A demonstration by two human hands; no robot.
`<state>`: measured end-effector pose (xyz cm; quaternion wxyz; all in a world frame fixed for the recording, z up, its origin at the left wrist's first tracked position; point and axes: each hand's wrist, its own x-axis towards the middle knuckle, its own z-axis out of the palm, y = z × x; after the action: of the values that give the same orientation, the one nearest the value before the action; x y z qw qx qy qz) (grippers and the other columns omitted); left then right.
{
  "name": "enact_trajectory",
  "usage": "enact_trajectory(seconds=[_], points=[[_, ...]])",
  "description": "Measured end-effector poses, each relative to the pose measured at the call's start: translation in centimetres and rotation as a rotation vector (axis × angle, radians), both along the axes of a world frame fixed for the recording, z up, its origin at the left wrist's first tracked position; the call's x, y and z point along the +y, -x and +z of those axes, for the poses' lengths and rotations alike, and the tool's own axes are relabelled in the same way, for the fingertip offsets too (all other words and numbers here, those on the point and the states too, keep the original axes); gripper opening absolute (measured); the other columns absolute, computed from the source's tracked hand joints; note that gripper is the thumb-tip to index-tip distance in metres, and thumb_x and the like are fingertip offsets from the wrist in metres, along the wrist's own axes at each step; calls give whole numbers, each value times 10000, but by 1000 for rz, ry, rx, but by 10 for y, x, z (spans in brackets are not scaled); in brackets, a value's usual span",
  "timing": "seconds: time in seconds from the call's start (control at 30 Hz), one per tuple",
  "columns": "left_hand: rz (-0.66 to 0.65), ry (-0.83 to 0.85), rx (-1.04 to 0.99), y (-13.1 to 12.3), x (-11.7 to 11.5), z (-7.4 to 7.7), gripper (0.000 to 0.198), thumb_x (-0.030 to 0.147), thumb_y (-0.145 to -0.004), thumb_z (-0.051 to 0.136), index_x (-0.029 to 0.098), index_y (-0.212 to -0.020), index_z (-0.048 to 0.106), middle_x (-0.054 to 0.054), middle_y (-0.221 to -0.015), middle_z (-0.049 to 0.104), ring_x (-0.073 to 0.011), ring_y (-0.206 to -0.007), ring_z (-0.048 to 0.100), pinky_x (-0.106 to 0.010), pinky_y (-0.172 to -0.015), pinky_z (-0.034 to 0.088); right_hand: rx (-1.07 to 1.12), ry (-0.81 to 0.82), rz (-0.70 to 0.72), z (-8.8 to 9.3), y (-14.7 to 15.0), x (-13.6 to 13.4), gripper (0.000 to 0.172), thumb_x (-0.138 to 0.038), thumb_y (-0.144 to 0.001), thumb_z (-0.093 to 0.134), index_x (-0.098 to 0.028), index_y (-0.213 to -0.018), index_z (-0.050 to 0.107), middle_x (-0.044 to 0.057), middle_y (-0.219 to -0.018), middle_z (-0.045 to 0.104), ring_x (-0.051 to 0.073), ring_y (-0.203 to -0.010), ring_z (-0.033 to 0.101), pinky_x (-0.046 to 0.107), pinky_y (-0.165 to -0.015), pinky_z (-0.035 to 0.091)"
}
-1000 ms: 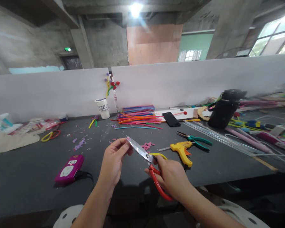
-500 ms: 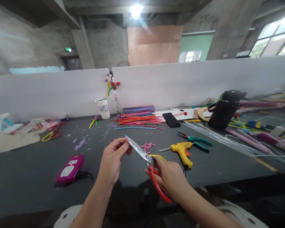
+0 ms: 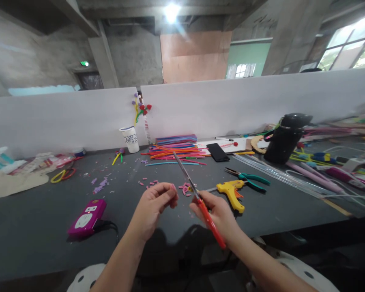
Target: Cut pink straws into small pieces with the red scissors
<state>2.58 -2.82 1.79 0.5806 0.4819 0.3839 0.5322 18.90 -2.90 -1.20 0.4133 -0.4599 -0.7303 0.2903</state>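
My left hand (image 3: 156,206) is pinched closed, a small pink pipe cleaner piece (image 3: 173,187) just showing at its fingertips. Scissors (image 3: 211,224) with red handles are gripped in my right hand (image 3: 217,211); their blades are turned nearly edge-on and point up and away, apart from my left hand. Short pink cut pieces (image 3: 186,189) lie on the dark table behind the blades, and a few more sit beyond my left hand. Farther back is a pile of coloured pipe cleaners (image 3: 178,152), with a light blue stem (image 3: 172,164) in front.
To the right lie a yellow glue gun (image 3: 231,191), green-handled pliers (image 3: 252,181), a phone (image 3: 218,152) and a black flask (image 3: 287,140). A purple power socket (image 3: 87,218), lilac scraps (image 3: 100,185) and yellow-and-red scissors (image 3: 59,176) are on the left. A paper cup (image 3: 130,140) stands behind.
The scissors have moved away from my left fingertips and swung round to point up and away, now seen nearly edge-on. My left hand has shifted slightly right. More pink pieces are visible beyond it.
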Motion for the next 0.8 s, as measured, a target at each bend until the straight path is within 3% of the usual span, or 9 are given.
enact_trajectory(seconds=[0.17,0.3,0.53,0.8], points=[[-213,105,12,-11,-3,-9,90,218,-677,590,131,-655,582,-4,-582,543,-83,-530,472,-204,-529,356,353,327,64,9,7,5,190,-371,-713,470,-183,-709,489,-71,-446,474,48,-281,339,165,-289,252],[-247,134,40,-13,-4,-12,107,224,-666,599,117,-671,602,-15,-589,543,-81,-520,459,-206,-519,352,397,418,73,12,9,7,144,-325,-679,493,-181,-690,484,-98,-354,423,52,-256,340,149,-272,254],[-262,100,134,-13,-3,-14,111,237,-640,609,127,-653,612,-15,-572,553,-94,-507,459,-217,-509,355,359,369,165,14,4,3,60,-233,-651,475,-185,-632,445,-93,-429,454,35,-288,336,142,-293,246],[-67,22,320,-21,-1,-21,54,160,-604,595,137,-651,609,0,-546,561,-104,-509,484,-221,-514,375,172,122,18,8,6,8,64,-161,-605,465,-186,-579,412,-63,-516,415,76,-477,390,178,-440,313]])
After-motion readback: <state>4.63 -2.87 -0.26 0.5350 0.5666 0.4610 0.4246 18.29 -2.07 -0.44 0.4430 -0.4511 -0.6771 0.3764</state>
